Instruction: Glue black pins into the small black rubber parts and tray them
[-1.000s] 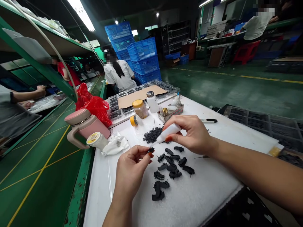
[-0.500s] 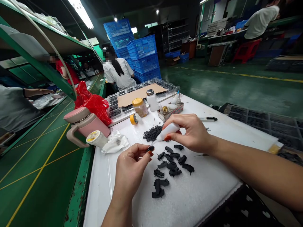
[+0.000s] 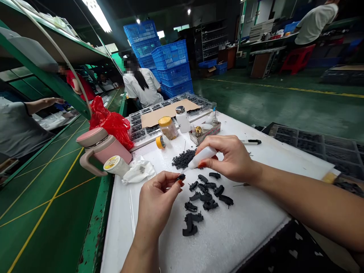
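My left hand pinches a small black part between thumb and fingertips above the white tabletop. Wrapped round a white squeeze bottle, my right hand tilts it down to the left, its thin tip touching or almost touching that part. Several curved black pieces lie just below and right of the fingertips. Behind the bottle is a heap of tiny black rings. How the tip meets the part is too small to tell.
Left: pink mug, yellow-lidded tub, crumpled tissue, red bag. Behind: jar, white bottle, small box, compartment tray. A cutter lies beyond my right wrist. People sit farther off.
Both hands hold nearly the same pose, with the bottle still at the black part. The person at far left has raised an arm slightly.
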### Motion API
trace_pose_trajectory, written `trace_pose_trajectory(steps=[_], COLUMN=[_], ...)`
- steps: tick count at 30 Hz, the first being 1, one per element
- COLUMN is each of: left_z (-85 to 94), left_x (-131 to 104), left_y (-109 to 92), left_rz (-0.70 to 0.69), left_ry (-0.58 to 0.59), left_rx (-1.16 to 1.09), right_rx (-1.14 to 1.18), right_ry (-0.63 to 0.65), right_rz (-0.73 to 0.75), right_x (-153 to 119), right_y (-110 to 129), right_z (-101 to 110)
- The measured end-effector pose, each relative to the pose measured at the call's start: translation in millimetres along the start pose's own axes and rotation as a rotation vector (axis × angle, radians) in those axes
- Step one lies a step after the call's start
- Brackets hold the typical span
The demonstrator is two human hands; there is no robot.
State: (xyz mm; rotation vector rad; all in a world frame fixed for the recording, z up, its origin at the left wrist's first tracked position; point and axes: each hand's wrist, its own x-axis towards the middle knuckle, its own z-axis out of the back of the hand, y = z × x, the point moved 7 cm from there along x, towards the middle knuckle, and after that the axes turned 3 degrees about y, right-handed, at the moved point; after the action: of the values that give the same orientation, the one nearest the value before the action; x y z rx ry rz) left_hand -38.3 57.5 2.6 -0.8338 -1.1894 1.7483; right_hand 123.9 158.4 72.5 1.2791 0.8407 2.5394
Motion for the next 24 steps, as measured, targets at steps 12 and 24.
trace_pose_trajectory(steps=[12, 24], left_z=[0.8, 1.0], left_x=[0.2, -0.7], left_y=[0.5, 0.8], left_rz=[-0.008, -0.006], left_ry=[-0.001, -0.005], left_rx=[-0.002, -0.003], right_rx=[0.021, 0.020], right_ry=[0.002, 0.001], right_rz=[0.012, 0.015], right_x=[1.0, 1.8], right_y=[-0.3, 2.7], right_z=[-0.5, -0.3])
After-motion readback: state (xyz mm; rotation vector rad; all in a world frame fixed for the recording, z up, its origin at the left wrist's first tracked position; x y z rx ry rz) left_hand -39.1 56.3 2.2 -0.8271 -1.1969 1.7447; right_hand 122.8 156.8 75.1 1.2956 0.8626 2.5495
